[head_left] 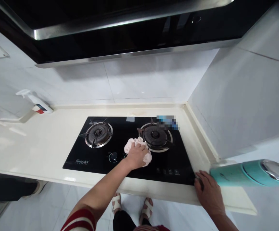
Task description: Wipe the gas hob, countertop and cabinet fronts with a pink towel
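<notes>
My left hand [137,156] is closed over a crumpled pale pink cloth [130,145] and presses it on the black glass gas stove [122,128]. The cloth lies just left of and in front of the right burner [156,135], near its metal ring. Part of the control knobs is hidden by my hand and wrist. My right hand [209,193] rests on the counter's front edge by the stove's right front corner, thumb apart from the fingers, with nothing seen in it. Just to its right stands a teal bottle [238,173] with a silver lid.
The left burner [98,134] and a knob [114,156] are to the left. A pixelated blue item [167,122] sits behind the right burner. On the cream counter [45,144] a white spray bottle [38,102] stands by the wall. A range hood [120,41] overhangs; another person's foot [39,187] shows lower left.
</notes>
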Available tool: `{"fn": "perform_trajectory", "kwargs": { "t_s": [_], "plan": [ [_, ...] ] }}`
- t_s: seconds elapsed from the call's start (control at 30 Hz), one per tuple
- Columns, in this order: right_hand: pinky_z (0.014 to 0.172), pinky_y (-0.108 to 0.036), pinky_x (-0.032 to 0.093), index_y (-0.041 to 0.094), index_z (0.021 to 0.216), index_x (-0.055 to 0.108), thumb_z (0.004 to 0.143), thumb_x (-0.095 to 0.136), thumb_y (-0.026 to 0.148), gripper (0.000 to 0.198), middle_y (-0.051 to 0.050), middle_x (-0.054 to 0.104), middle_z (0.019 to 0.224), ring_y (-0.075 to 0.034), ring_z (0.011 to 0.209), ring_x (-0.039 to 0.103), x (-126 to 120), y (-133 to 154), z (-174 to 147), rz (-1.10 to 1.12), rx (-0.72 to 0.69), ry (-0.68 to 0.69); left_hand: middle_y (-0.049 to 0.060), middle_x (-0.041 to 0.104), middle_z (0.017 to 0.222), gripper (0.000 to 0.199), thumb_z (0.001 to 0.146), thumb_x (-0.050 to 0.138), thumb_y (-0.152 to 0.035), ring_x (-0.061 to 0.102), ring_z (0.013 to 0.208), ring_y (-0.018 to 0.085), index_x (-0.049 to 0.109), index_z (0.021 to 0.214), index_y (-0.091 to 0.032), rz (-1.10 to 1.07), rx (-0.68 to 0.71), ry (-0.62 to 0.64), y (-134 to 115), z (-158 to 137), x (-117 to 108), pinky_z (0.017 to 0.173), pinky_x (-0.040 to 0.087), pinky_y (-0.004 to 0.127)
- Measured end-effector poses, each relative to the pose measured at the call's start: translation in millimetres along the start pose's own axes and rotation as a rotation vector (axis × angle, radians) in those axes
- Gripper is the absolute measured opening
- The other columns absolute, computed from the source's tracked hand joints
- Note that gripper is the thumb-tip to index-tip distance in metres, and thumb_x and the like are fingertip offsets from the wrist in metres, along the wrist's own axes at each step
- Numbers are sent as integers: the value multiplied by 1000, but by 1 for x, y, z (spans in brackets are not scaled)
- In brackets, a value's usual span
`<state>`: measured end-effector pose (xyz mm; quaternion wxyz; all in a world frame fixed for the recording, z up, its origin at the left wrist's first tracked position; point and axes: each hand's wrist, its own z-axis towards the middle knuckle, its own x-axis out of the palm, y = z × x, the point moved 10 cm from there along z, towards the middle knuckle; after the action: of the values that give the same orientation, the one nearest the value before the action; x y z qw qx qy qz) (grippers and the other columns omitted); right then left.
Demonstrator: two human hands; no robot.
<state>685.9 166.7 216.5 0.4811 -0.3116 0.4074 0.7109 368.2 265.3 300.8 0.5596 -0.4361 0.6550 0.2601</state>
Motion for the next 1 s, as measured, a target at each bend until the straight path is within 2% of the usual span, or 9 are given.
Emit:
{"fn": "perform_trajectory", "kwargs": {
  "t_s": [0.1,0.23,0.3,0.37,0.5,0.6,0.73,0.87,1.0],
  "plan": [
    [104,-52,49,16,116,64,99,44,41,36,-18,67,124,-33,121,60,-1,0,-1,10,1,-3,17,56,145,69,81,72,-46,49,132,36,53,141,-16,102,138,-19,-39,-9,9,120,26,58],
    [105,-52,49,15,115,65,98,44,42,38,-19,67,125,-33,122,60,-2,-3,-1,20,7,0,17,53,147,65,85,67,-53,47,133,34,54,138,-17,85,222,-90,-90,-14,26,114,32,55],
    [105,-52,49,15,115,65,97,44,43,39,-19,67,124,-34,121,60,-2,-3,-1,26,1,11,14,55,144,58,86,65,-52,47,132,34,57,134,-19,9,191,-133,-101,-12,31,111,34,55],
    [105,-53,48,14,115,66,97,44,43,40,-19,67,123,-34,122,60,-2,-4,-1,35,0,20,12,58,141,54,85,67,-49,48,131,34,59,131,-22,-98,114,-164,-97,-14,36,108,36,55],
    [107,-55,47,14,117,66,96,43,43,43,-20,66,126,-36,124,59,-1,-10,-3,39,31,49,11,60,142,60,78,77,-50,49,130,37,61,132,-28,-275,-106,-175,-61,-43,51,106,38,58],
    [107,-57,47,14,116,66,95,42,44,44,-20,66,126,-37,124,58,3,-14,-5,44,42,79,10,60,143,66,74,82,-45,50,132,36,60,134,-29,-318,-202,-206,-37,-85,62,112,35,58],
    [108,-57,46,13,114,67,93,42,43,45,-21,66,126,-37,125,58,5,-17,-5,43,45,95,9,63,140,56,79,78,-48,52,132,34,63,130,-30,-282,-353,-269,0,-141,70,113,35,54],
    [108,-56,46,12,112,68,92,42,42,44,-22,67,124,-38,124,59,4,-13,-3,26,27,87,11,65,137,47,84,71,-48,55,129,34,66,127,-28,-191,-613,-363,66,-191,63,109,40,50],
    [105,-57,49,11,111,68,91,40,43,47,-23,68,122,-40,122,60,4,-11,-2,-22,16,85,13,64,139,50,83,71,-34,53,133,35,63,130,-24,-132,-877,-412,142,-235,51,110,40,49]
  ]
}}
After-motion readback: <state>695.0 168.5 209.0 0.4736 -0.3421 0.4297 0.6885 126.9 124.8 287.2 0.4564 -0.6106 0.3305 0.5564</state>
